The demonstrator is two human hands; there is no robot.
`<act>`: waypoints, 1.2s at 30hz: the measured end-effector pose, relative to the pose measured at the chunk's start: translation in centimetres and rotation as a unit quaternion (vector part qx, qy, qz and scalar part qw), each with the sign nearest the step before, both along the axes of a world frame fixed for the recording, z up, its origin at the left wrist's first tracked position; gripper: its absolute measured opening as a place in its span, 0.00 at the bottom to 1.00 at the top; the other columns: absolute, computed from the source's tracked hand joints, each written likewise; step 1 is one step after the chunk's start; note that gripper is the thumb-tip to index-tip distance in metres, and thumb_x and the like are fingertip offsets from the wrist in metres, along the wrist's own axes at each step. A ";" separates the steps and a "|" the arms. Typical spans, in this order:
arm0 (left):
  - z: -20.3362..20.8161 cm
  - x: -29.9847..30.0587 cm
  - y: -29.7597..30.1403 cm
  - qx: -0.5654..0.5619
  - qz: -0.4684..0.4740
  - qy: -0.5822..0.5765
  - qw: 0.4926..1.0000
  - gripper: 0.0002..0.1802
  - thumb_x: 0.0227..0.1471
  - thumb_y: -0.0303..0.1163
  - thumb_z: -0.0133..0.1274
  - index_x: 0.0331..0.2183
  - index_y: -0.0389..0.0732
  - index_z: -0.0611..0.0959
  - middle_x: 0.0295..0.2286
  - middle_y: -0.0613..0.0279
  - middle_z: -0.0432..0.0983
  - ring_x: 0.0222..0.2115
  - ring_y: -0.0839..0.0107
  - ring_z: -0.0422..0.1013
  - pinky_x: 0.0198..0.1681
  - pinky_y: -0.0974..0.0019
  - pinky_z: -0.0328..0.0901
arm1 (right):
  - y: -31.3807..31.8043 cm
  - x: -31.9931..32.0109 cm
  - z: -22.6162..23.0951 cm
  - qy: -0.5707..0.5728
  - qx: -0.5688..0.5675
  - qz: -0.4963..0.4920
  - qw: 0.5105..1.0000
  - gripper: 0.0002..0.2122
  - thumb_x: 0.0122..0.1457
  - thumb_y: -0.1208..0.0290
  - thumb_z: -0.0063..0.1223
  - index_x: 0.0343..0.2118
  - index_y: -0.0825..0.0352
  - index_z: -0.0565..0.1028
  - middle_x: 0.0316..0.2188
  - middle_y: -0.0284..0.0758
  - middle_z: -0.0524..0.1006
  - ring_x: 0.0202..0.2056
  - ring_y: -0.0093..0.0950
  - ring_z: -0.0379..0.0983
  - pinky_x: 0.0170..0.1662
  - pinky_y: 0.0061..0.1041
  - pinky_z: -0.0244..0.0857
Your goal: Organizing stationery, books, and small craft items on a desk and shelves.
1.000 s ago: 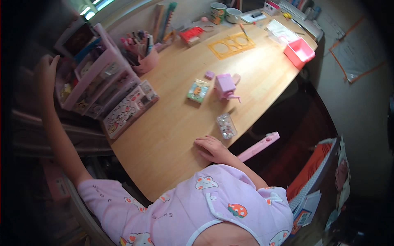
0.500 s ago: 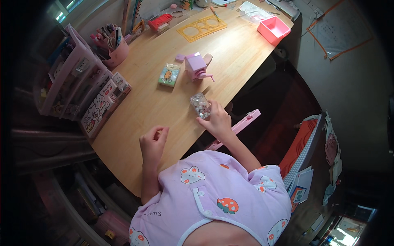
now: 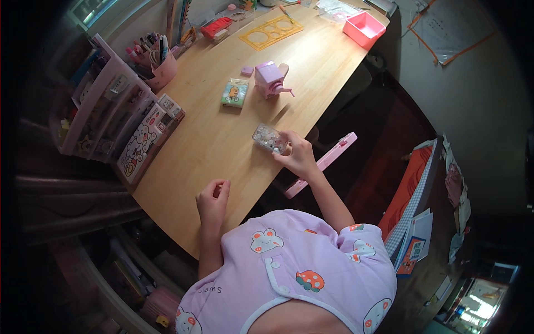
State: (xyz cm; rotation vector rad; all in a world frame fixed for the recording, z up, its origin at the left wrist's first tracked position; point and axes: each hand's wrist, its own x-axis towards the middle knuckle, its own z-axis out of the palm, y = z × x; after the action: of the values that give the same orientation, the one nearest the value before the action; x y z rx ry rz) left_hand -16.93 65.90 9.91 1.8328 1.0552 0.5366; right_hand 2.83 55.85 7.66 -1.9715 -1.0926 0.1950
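Observation:
My right hand (image 3: 297, 155) grips one end of a small clear box (image 3: 267, 137) by its sides, fingers and thumb closed around it. Inside the box are many small pale and shiny pieces, too small to name. The box is at the desk's right edge; whether its base touches the wood I cannot tell. My left hand (image 3: 213, 197) is closed over the near part of the desk, with thumb and fingers curled together; what they hold, if anything, is hidden. Beyond the box stand a purple crank pencil sharpener (image 3: 269, 78) and a small green-and-white packet (image 3: 235, 93).
On the left of the wooden desk (image 3: 189, 145) are a clear drawer organizer (image 3: 92, 117), a pink pen cup (image 3: 163, 72) and a cartoon-printed box (image 3: 146, 142). Farther back are a yellow stencil (image 3: 271, 33) and a red-pink bin (image 3: 364, 30). A pink bar (image 3: 322, 164) lies beyond the desk's right edge.
The clear box has turned in my right hand, its far end swinging left, so it lies more crosswise. My left hand stays curled. The whole view has shifted a little.

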 end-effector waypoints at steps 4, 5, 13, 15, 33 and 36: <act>0.2 -0.4 0.2 0.002 -0.034 0.010 0.999 0.08 0.39 0.30 0.50 0.20 0.34 0.75 0.09 0.65 0.65 0.11 0.81 0.60 0.15 0.76 0.55 | 0.4 -1.0 0.3 -0.014 -0.009 -0.023 1.000 0.19 0.31 0.69 0.53 0.31 0.70 0.66 0.25 0.42 0.69 0.30 0.37 0.67 0.34 0.29 0.61; 0.3 -0.5 0.3 0.003 -0.039 0.006 0.999 0.08 0.40 0.30 0.50 0.20 0.34 0.75 0.09 0.65 0.66 0.11 0.81 0.61 0.15 0.75 0.55 | 0.1 -1.3 0.4 -0.014 -0.011 -0.027 0.999 0.19 0.31 0.69 0.53 0.31 0.70 0.66 0.25 0.42 0.69 0.30 0.37 0.67 0.34 0.29 0.61; 0.1 -1.5 0.5 0.002 -0.044 0.004 0.999 0.08 0.40 0.30 0.49 0.20 0.34 0.75 0.10 0.64 0.67 0.12 0.80 0.61 0.15 0.75 0.55 | -0.2 -1.8 0.5 0.009 0.005 -0.036 0.999 0.18 0.31 0.70 0.53 0.30 0.69 0.66 0.25 0.42 0.69 0.30 0.36 0.66 0.33 0.29 0.60; 0.0 -1.6 0.2 -0.010 -0.037 0.008 0.999 0.08 0.40 0.30 0.49 0.21 0.34 0.75 0.11 0.63 0.68 0.12 0.80 0.62 0.16 0.75 0.56 | -0.4 -2.2 0.4 0.011 0.005 -0.037 0.999 0.19 0.31 0.70 0.53 0.30 0.69 0.66 0.25 0.41 0.69 0.30 0.37 0.66 0.33 0.29 0.60; 0.0 -1.3 -0.8 -0.006 -0.055 0.008 0.998 0.08 0.40 0.30 0.49 0.21 0.34 0.75 0.13 0.61 0.69 0.14 0.78 0.64 0.18 0.75 0.58 | -1.2 -2.5 -0.3 0.032 0.019 -0.027 0.999 0.19 0.30 0.72 0.54 0.31 0.69 0.67 0.26 0.40 0.70 0.31 0.34 0.66 0.35 0.26 0.60; -0.1 -1.9 -0.7 -0.005 -0.045 0.012 0.999 0.08 0.40 0.30 0.49 0.21 0.33 0.74 0.13 0.62 0.68 0.14 0.79 0.63 0.18 0.75 0.58 | -1.4 -2.3 -0.1 0.029 0.002 -0.018 0.999 0.19 0.30 0.71 0.54 0.31 0.69 0.67 0.26 0.40 0.70 0.32 0.33 0.66 0.36 0.26 0.60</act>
State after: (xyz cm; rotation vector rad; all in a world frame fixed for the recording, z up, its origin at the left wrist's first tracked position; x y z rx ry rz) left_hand -18.82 65.23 9.81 1.8717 0.9847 0.4569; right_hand 0.55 54.48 7.58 -1.9692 -1.0177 0.2298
